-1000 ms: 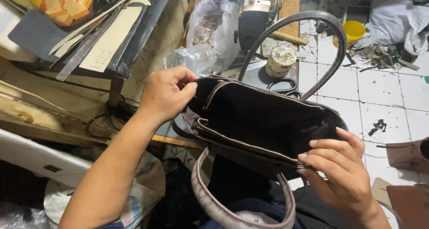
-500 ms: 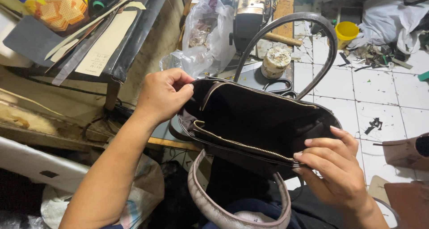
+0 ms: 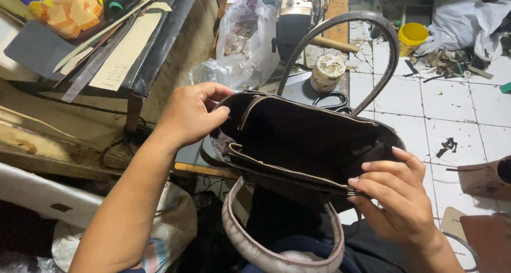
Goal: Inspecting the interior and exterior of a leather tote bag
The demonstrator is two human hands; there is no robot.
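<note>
Dark brown leather handbag (image 3: 308,145) held open over my lap, in front of the workbench.

My left hand (image 3: 189,113) pinches the bag's left rim; my right hand (image 3: 396,196) grips its right end, fingers curled over the brass zipper (image 3: 290,169). Smooth curved handles (image 3: 340,49) arch above and below. Beyond sit a crinkled plastic bag (image 3: 242,44) and a sewing machine (image 3: 295,14).

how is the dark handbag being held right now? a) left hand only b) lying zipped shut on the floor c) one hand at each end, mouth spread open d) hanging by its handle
c: the left hand grips one end of the handbag and the right hand the other, with the zip open and the dark lining showing.
</note>
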